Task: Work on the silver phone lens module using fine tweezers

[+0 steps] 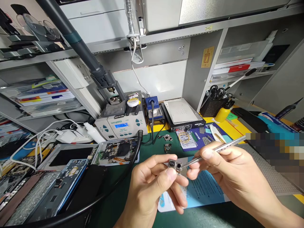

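Note:
Between the thumb and fingers of my left hand (154, 186) is a small dual camera module (172, 163) with square metal frames and dark lenses. My right hand (228, 171) grips metal tweezers (220, 148), pinched between thumb and fingers. The tweezers' tips point left and meet the right side of the module; whether they grasp any part of it I cannot tell. Below both hands lies a blue and white printed sheet (206, 186) on the green mat. Behind the module, two small phone parts, one a camera piece (167, 137) and one a square piece (167, 148), rest on the mat.
A rework station (121, 125) stands behind, its thick black hose (111, 183) crossing the left of the mat. Disassembled phones and a tray of circuit boards (116, 152) lie left. A heating plate (181, 110), a yellow bottle (223, 112) and a perforated panel (266, 167) are right.

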`<control>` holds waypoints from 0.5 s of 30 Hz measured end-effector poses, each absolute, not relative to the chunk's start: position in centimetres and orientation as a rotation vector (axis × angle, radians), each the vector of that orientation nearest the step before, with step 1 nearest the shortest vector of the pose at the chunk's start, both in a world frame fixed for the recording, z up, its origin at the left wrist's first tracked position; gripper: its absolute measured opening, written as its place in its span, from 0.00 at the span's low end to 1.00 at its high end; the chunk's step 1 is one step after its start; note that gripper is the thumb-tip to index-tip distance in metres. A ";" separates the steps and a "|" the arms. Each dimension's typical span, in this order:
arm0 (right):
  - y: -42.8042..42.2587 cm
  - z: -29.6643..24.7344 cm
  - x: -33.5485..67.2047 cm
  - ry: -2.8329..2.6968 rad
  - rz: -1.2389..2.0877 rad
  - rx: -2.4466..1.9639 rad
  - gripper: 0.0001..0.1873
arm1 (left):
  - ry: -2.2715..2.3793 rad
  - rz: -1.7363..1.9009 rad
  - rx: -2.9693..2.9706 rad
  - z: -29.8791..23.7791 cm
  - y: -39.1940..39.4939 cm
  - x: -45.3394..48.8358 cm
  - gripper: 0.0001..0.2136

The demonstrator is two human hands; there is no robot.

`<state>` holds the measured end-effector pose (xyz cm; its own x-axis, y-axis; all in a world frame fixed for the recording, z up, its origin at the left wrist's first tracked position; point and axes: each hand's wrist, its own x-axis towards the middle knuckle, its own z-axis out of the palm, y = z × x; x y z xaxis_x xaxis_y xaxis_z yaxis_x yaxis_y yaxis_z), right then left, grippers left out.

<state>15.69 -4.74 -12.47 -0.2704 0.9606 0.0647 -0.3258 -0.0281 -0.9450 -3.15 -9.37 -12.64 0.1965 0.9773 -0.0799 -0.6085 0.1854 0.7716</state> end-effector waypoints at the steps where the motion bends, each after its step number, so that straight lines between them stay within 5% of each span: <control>1: -4.7 -12.5 15.7 -1.158 1.538 -0.799 0.09 | 0.665 1.240 0.684 -12.6 -9.4 -3.1 0.11; 15: -4.7 -12.4 15.5 -1.159 1.523 -0.787 0.09 | 0.675 1.245 0.689 -12.7 -9.4 -3.1 0.11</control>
